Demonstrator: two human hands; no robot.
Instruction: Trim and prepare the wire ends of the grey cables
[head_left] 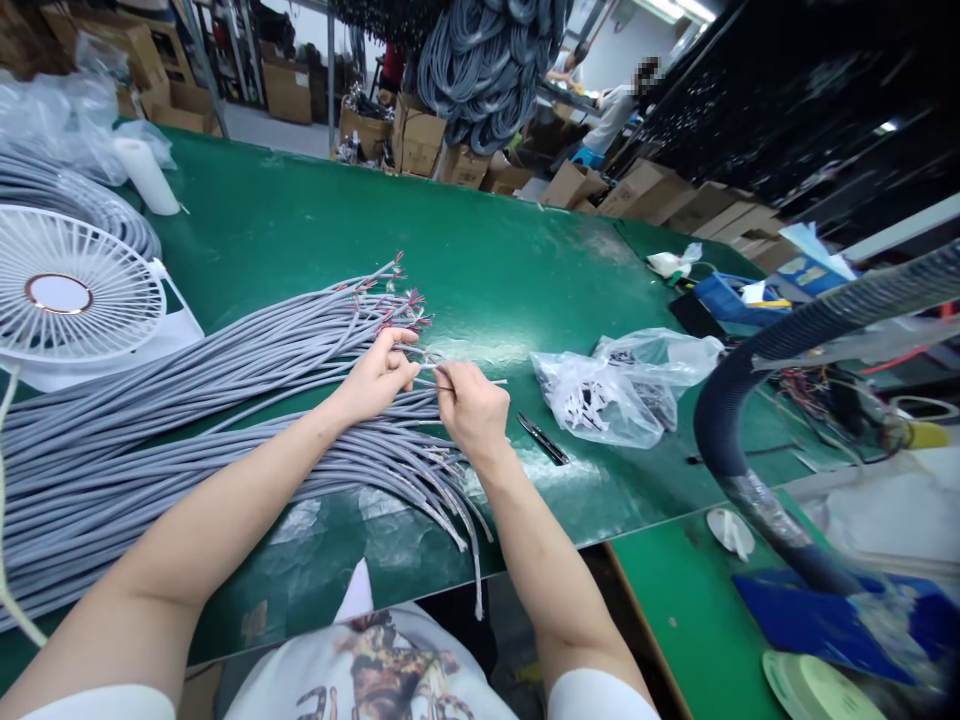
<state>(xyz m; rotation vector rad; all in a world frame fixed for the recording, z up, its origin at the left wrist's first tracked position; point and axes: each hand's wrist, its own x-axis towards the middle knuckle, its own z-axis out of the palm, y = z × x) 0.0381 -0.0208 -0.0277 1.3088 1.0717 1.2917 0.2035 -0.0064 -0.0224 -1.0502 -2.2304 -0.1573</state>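
Near the middle of the bench my left hand [381, 374] pinches a grey cable close to its end. Just to the right, my right hand [472, 402] is closed on the tip of the same cable [429, 357], its fingers partly hiding it. One bundle of grey cables [225, 365] lies behind my left arm, with red and dark wire ends [411, 302] showing. A second bundle of grey cables [390, 455] runs under my hands, some ends drooping over the front edge. Thread snips [544, 438] lie right of my right hand.
A clear plastic bag of small parts [600, 395] sits on the green bench [322, 215] at right. At left stand a white fan [82, 290] and a white roll [146, 178]. A thick dark hose [724, 420] arches up at right. Other people are in the background.
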